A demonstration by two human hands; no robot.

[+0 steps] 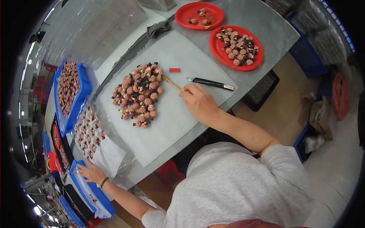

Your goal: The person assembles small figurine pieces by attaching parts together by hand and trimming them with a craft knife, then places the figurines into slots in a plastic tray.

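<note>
My right hand (199,103) is closed around a thin yellow stick-like tool (174,84), perhaps a small brush. Its tip points at a heap of small pink, ridged, berry-shaped pieces (138,93) with dark bits, lying on a white board (167,125). On the board beyond the hand lie a black cutter knife (211,83) and a small red block (174,70). At the lower left, my left hand (93,174) has its fingers spread near the rim of a blue tray (91,190) lined with white. Beside it is a white sheet (108,152) with spaced-out pink pieces (88,131).
Two red plates, one with a few pieces (180,17) and one fuller (215,47), stand at the far right of the metal table (262,22). A blue tray (84,89) full of pink pieces sits at the left. A dark crate (262,93) is below the right table edge.
</note>
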